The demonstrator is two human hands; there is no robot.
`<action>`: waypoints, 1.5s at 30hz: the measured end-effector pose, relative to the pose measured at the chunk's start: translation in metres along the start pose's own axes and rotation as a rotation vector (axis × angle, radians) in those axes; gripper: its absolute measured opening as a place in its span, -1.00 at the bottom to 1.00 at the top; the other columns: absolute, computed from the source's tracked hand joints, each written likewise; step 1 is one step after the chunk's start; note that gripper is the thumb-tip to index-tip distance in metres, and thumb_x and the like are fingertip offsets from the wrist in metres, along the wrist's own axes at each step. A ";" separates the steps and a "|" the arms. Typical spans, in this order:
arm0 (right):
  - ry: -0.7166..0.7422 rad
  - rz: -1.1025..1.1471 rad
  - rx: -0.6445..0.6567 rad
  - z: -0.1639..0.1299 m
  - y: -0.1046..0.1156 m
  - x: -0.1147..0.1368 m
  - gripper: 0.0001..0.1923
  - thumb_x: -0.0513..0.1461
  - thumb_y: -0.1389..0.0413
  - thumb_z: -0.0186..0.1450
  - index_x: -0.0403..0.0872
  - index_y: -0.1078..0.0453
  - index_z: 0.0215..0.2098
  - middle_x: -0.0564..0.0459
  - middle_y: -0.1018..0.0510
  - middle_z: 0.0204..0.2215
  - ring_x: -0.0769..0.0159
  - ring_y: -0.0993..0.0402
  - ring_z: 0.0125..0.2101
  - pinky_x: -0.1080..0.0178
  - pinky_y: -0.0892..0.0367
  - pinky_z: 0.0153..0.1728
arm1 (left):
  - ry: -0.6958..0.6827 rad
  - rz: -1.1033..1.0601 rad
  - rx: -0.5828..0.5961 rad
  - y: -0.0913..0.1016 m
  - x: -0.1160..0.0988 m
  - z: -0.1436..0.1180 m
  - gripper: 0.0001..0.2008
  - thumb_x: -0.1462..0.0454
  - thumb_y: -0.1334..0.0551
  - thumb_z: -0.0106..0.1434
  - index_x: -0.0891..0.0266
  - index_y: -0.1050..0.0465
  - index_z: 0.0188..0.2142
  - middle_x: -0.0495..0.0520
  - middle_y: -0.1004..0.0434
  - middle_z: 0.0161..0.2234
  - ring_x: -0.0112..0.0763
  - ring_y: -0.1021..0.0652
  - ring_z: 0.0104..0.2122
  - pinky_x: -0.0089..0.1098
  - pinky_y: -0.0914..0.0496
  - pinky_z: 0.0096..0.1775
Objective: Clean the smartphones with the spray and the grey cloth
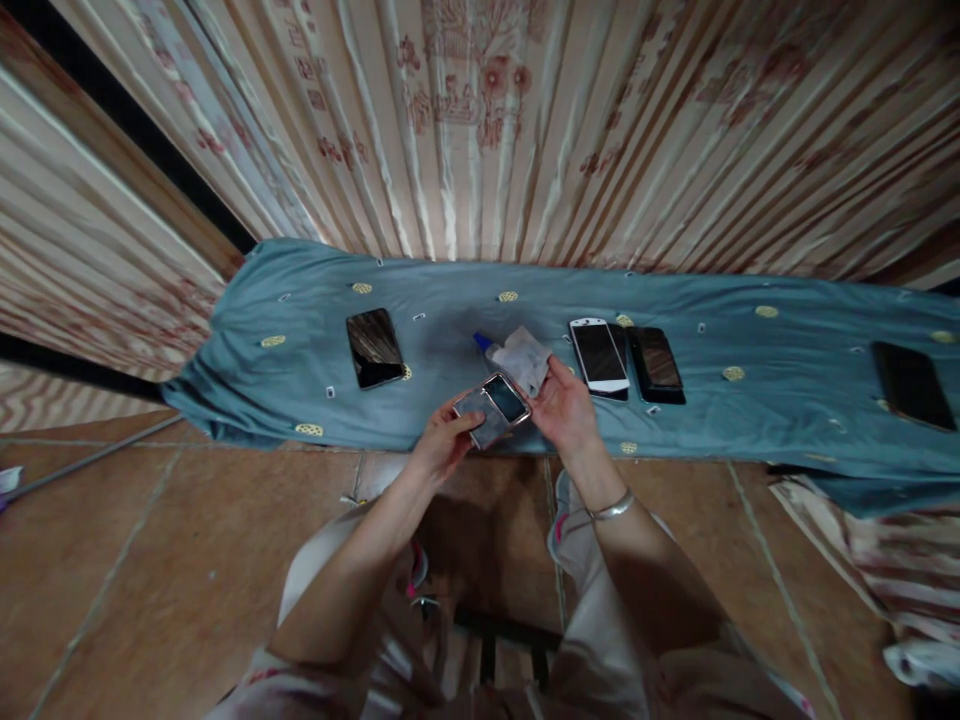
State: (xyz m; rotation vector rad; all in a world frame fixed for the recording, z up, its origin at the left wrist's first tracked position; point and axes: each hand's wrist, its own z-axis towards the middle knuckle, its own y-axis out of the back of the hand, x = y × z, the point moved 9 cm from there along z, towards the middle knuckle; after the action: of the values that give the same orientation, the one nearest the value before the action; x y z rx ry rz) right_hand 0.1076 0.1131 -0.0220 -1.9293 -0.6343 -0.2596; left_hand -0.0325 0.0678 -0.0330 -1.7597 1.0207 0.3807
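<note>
Your forearms (pixel 360 570) extend over tiled floor (pixel 97 580) to the draped desk (pixel 450 290), curtains (pixel 465 180) behind. Your left grip (pixel 437 442) pinches the phone (pixel 495 412) above the desk, long axis diagonal, screen (pixel 508 398) rightward and away; your right grip (pixel 568 405), a cloth (pixel 526 360).

The left hand (pixel 441 440) grips a small device (pixel 502 400), the right hand (pixel 568 407) a pale cloth (pixel 524 358).
</note>
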 end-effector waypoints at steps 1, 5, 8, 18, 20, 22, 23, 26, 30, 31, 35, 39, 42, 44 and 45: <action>0.002 -0.009 -0.001 0.001 0.001 0.000 -0.69 -0.23 0.11 0.44 -0.05 -0.48 -0.16 0.07 -0.68 -0.39 0.30 -0.63 -0.33 0.22 -0.54 -0.21 | 0.018 0.001 0.005 -0.001 0.003 0.000 -0.68 0.42 -0.43 -0.07 0.36 -0.54 -0.24 0.12 -0.65 -0.35 -0.28 -0.63 -0.33 -0.28 -0.51 -0.16; 0.031 -0.046 -0.022 0.006 0.007 0.005 -0.70 -0.21 0.08 0.43 -0.07 -0.49 -0.17 0.08 -0.68 -0.39 0.30 -0.62 -0.33 0.23 -0.52 -0.19 | 0.128 -0.081 -0.012 -0.003 0.011 -0.003 -0.76 0.19 -0.25 0.26 0.36 -0.52 -0.21 0.20 -0.65 -0.31 -0.23 -0.65 -0.26 -0.26 -0.53 -0.16; 0.070 -0.062 -0.042 0.007 0.009 0.010 -0.67 -0.21 0.11 0.44 -0.09 -0.49 -0.17 0.06 -0.67 -0.38 0.30 -0.62 -0.30 0.24 -0.50 -0.14 | 0.186 -0.168 -0.049 -0.007 0.013 -0.005 -0.60 0.12 0.01 0.42 0.37 -0.49 -0.19 0.26 -0.65 -0.27 -0.16 -0.63 -0.13 -0.16 -0.52 -0.07; 0.114 -0.086 -0.037 0.016 0.007 0.010 -0.69 -0.22 0.10 0.42 -0.08 -0.47 -0.10 0.08 -0.66 -0.39 0.26 -0.61 -0.24 0.14 -0.46 -0.02 | 0.193 -0.284 -0.053 -0.024 0.015 -0.011 -0.63 0.15 0.02 0.43 0.37 -0.41 -0.03 0.28 -0.60 -0.09 -0.16 -0.56 0.03 -0.12 -0.45 0.07; 0.104 -0.088 -0.021 0.018 0.005 0.007 -0.68 -0.22 0.12 0.42 -0.08 -0.47 -0.10 0.08 -0.66 -0.38 0.26 -0.61 -0.21 0.14 -0.45 0.01 | 0.193 -0.284 -0.043 -0.026 0.015 -0.012 -0.60 0.13 0.03 0.43 0.38 -0.40 -0.02 0.30 -0.60 -0.09 -0.14 -0.56 0.02 -0.10 -0.45 0.06; 0.101 -0.085 -0.009 0.019 0.004 0.005 -0.67 -0.22 0.13 0.43 -0.08 -0.47 -0.11 0.09 -0.66 -0.38 0.27 -0.61 -0.20 0.15 -0.45 0.01 | 0.183 -0.280 -0.037 -0.026 0.014 -0.011 -0.59 0.12 0.04 0.44 0.36 -0.38 0.03 0.31 -0.59 -0.08 -0.11 -0.57 0.01 -0.08 -0.46 0.04; 0.100 -0.081 -0.007 0.020 0.003 0.003 -0.68 -0.23 0.13 0.43 -0.07 -0.47 -0.12 0.10 -0.67 -0.39 0.28 -0.61 -0.21 0.16 -0.45 0.01 | 0.173 -0.280 -0.032 -0.025 0.014 -0.010 -0.59 0.11 0.04 0.43 0.34 -0.36 0.05 0.31 -0.58 -0.06 -0.10 -0.57 0.01 -0.07 -0.46 0.03; 0.082 -0.074 -0.008 0.020 0.003 -0.001 -0.70 -0.23 0.11 0.42 -0.05 -0.47 -0.13 0.11 -0.67 -0.39 0.30 -0.61 -0.24 0.20 -0.46 -0.02 | 0.119 -0.280 -0.026 -0.022 0.008 -0.008 -0.55 0.05 -0.01 0.40 0.30 -0.34 0.10 0.33 -0.53 0.01 -0.07 -0.56 0.02 -0.08 -0.46 0.03; 0.054 -0.067 -0.005 0.019 0.001 -0.007 -0.69 -0.24 0.12 0.42 -0.04 -0.46 -0.13 0.10 -0.67 -0.38 0.28 -0.61 -0.23 0.17 -0.48 -0.04 | 0.042 -0.227 0.047 -0.026 -0.001 -0.010 -0.50 -0.04 -0.13 0.32 0.37 -0.42 -0.03 0.32 -0.56 -0.04 -0.07 -0.56 0.02 -0.15 -0.45 0.04; 0.052 -0.065 -0.005 0.019 0.001 -0.008 -0.69 -0.24 0.13 0.42 -0.04 -0.46 -0.15 0.10 -0.67 -0.38 0.28 -0.61 -0.23 0.16 -0.48 -0.04 | 0.018 -0.195 0.079 -0.029 -0.004 -0.011 -0.52 -0.02 -0.19 0.28 0.38 -0.45 -0.07 0.30 -0.57 -0.07 -0.11 -0.56 0.00 -0.18 -0.44 0.05; 0.043 -0.081 0.010 0.022 0.001 -0.012 -0.72 -0.22 0.10 0.41 -0.04 -0.46 -0.23 0.10 -0.67 -0.38 0.28 -0.61 -0.25 0.16 -0.48 -0.04 | -0.090 -0.032 0.136 -0.036 -0.009 -0.012 -0.53 0.24 -0.49 -0.05 0.31 -0.47 -0.14 0.12 -0.61 -0.18 -0.30 -0.60 -0.13 -0.30 -0.41 0.04; 0.040 -0.092 0.034 0.024 -0.003 -0.014 -0.73 -0.21 0.07 0.41 -0.03 -0.47 -0.25 0.10 -0.68 -0.38 0.28 -0.62 -0.25 0.16 -0.46 0.01 | -0.188 0.090 0.052 -0.025 -0.011 -0.004 -0.45 0.28 -0.53 -0.17 0.27 -0.43 -0.16 0.03 -0.59 -0.24 -0.39 -0.58 -0.22 -0.33 -0.39 -0.03; 0.055 -0.099 0.076 0.019 -0.012 -0.009 -0.68 -0.20 0.12 0.43 -0.02 -0.48 -0.17 0.11 -0.69 -0.31 0.29 -0.61 -0.18 0.16 -0.45 0.04 | -0.276 0.103 -0.036 -0.009 -0.021 0.001 -0.35 0.24 -0.53 -0.20 0.20 -0.38 -0.09 -0.03 -0.58 -0.23 -0.41 -0.57 -0.21 -0.32 -0.36 0.00; 0.097 -0.123 0.133 0.013 -0.020 0.000 -0.70 -0.20 0.10 0.42 -0.01 -0.47 -0.11 0.11 -0.69 -0.25 0.30 -0.59 -0.09 0.18 -0.44 0.06 | -0.319 0.109 -0.046 -0.003 -0.031 0.002 -0.37 0.17 -0.51 -0.18 0.18 -0.38 -0.10 -0.02 -0.59 -0.22 -0.36 -0.58 -0.18 -0.30 -0.37 -0.01; 0.126 -0.132 0.157 0.010 -0.023 0.005 -0.72 -0.20 0.07 0.41 0.00 -0.47 -0.10 0.11 -0.68 -0.22 0.30 -0.57 -0.05 0.20 -0.43 0.07 | -0.326 0.114 -0.030 -0.002 -0.035 0.001 -0.43 0.11 -0.48 -0.14 0.19 -0.40 -0.13 0.01 -0.60 -0.23 -0.31 -0.58 -0.15 -0.28 -0.38 -0.01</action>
State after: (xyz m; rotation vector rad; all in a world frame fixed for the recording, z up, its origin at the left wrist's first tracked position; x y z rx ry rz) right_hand 0.0982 0.1305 -0.0063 -1.7091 -0.6790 -0.3992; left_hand -0.0509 0.0849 -0.0089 -1.6036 0.8842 0.7327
